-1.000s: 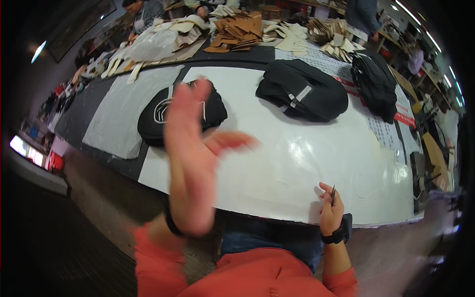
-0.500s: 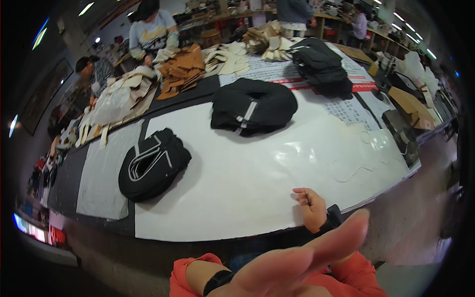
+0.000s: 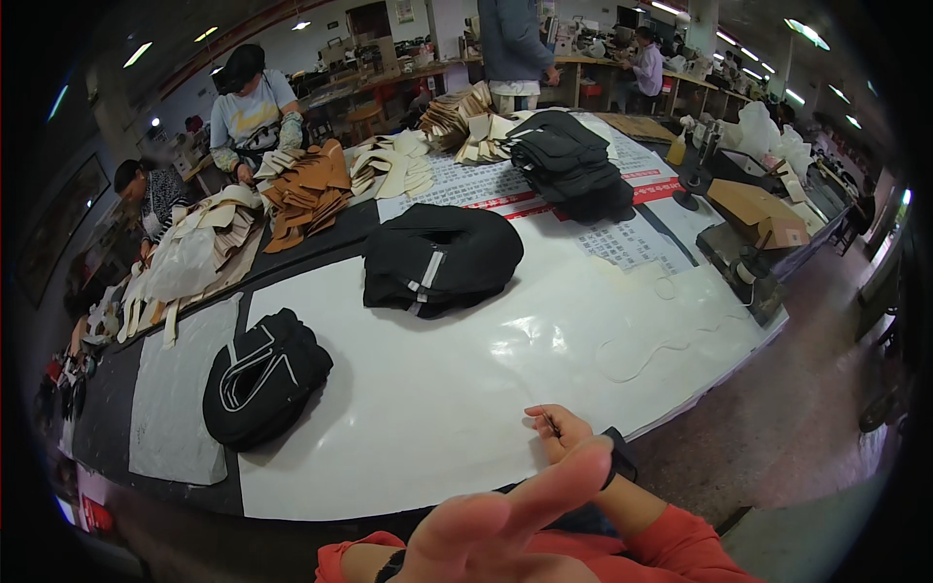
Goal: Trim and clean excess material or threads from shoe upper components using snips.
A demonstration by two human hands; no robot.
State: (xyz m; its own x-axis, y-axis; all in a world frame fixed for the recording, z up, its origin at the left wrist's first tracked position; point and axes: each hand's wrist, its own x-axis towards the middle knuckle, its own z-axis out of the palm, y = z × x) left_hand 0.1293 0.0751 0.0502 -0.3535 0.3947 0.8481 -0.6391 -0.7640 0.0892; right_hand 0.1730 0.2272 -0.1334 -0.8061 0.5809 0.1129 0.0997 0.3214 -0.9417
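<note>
My left hand (image 3: 496,534) is raised close in front of me at the lower middle, large in view, its visible fingers stretched out and slightly apart. Nothing shows between them. Over the front edge of the white-covered table (image 3: 408,408), my right hand (image 3: 562,434) is curled, with a thin dark object (image 3: 550,424) at its fingers, too small to name. Nearest to the hands on the left lies a stack of black fabric pieces (image 3: 301,374) with white-edged openings. Farther back sits a larger black fabric stack (image 3: 476,257) tied with a white strip.
Another black stack (image 3: 569,165) lies at the back right. Brown pieces (image 3: 309,194) and cream pieces (image 3: 394,165) are heaped along the far side. A cardboard box (image 3: 758,214) and a thread spool (image 3: 746,272) stand at right. Co-workers (image 3: 255,112) are across the table.
The view has tilted up and shifted, so the table's stacks appear lower and further left. Both hands remain in nearly the same pose, and the stacks have not been moved.
</note>
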